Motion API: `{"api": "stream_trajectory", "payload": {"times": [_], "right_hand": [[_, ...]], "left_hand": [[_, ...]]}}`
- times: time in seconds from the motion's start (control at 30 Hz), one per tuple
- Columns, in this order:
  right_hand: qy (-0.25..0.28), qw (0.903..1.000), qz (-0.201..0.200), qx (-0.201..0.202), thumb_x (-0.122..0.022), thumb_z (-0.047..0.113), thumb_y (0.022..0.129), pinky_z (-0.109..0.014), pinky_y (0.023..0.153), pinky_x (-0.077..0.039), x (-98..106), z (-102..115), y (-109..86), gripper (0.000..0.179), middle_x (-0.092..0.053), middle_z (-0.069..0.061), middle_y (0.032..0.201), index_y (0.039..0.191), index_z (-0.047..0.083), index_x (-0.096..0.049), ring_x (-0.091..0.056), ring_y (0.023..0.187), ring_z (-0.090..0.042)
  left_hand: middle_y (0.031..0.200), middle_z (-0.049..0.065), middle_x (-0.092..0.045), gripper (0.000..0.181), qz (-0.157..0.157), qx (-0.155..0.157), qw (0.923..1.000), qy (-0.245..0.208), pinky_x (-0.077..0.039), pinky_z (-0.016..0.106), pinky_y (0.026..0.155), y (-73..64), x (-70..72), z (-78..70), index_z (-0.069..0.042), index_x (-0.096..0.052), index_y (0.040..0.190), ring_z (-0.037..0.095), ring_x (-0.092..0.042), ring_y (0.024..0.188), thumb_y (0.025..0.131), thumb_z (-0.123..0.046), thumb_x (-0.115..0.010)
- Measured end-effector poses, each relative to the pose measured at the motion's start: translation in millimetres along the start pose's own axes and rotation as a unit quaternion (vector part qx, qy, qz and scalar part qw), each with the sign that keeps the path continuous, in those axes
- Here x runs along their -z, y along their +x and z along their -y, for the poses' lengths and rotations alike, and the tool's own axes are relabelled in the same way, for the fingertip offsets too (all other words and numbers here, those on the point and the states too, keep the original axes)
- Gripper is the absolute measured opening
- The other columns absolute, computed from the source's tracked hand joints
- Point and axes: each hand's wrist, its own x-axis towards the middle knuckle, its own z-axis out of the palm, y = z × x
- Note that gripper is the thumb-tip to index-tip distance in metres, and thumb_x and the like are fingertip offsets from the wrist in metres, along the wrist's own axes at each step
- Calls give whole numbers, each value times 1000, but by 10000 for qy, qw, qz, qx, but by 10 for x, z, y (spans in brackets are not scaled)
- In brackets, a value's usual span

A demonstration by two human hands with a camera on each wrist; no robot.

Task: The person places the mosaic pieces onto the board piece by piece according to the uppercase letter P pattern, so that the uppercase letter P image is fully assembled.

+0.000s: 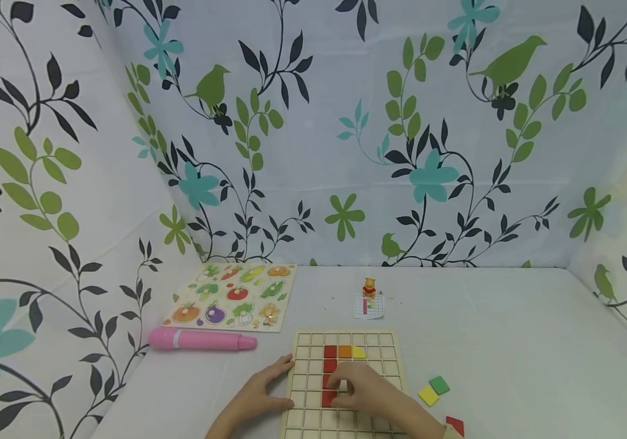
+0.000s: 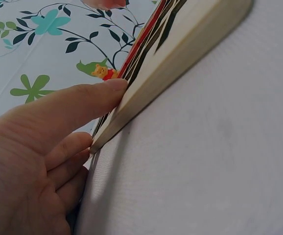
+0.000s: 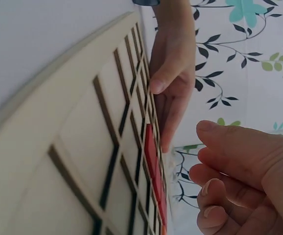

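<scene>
A pale wooden grid board (image 1: 298, 399) lies on the white table. Set in its cells are a column of red tiles (image 1: 330, 352), an orange tile (image 1: 344, 352) and a yellow tile (image 1: 358, 352) with a rounded corner. My left hand (image 1: 255, 393) steadies the board's left edge, thumb and fingers spread along it; in the left wrist view the thumb touches the rim. Over the lower red tiles hovers my right hand (image 1: 371, 393). Its fingers (image 3: 224, 183) are loosely bent in the right wrist view, apart from the thumb, with nothing visible between them.
Right of the board lie a green tile (image 1: 440, 385), a yellow tile (image 1: 429, 396) and a partly covered red tile (image 1: 455, 425). Behind it, a small bear figure (image 1: 369, 287) stands at a printed grid card (image 1: 369, 308). A pink pen-shaped device (image 1: 206, 339) and a vegetable picture board (image 1: 236, 311) are at left.
</scene>
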Motion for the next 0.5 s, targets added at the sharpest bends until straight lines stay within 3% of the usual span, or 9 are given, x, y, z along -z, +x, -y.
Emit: {"api": "stream_trajectory", "payload": {"times": [0.1,0.17,0.23,0.33,0.5], "right_hand": [[50,9999,-86,109,-71,12,76,-14,52,-44,40,25,-12,13,-59,9,82,87,10,-65,-43,56,2],[46,9998,-136,151,-71,13,76,-14,51,-44,69,40,-21,13,-59,8,81,88,10,-65,-43,55,2],[121,9995,-197,199,-70,12,77,-14,51,-44,95,50,-39,13,-59,6,82,88,9,-65,-42,55,2],[197,9991,-256,259,-68,11,78,-14,49,-44,128,60,-70,11,-59,5,82,89,7,-65,-41,54,2],[411,9986,-217,245,-67,15,80,-15,49,-45,184,30,-129,14,-59,4,83,90,6,-64,-41,55,2]], "left_hand": [[138,14,-35,71,23,73,9999,-94,-20,53,100,-7,42,-156,0,-45,129,36,-27,126,71,-28,-74],[138,14,-34,71,27,94,9999,-112,-21,53,100,-6,49,-171,-1,-45,130,36,-27,126,71,-27,-74],[138,15,-34,71,32,113,9999,-106,-20,53,100,2,53,-166,0,-45,129,36,-27,125,71,-26,-75],[139,10,-34,73,49,155,9999,-51,-20,53,100,16,24,-29,-4,-45,131,34,-27,126,70,-34,-74],[139,9,-34,74,53,218,9997,-60,-21,53,100,-2,14,-27,-5,-45,130,34,-27,126,69,-35,-74]]}}
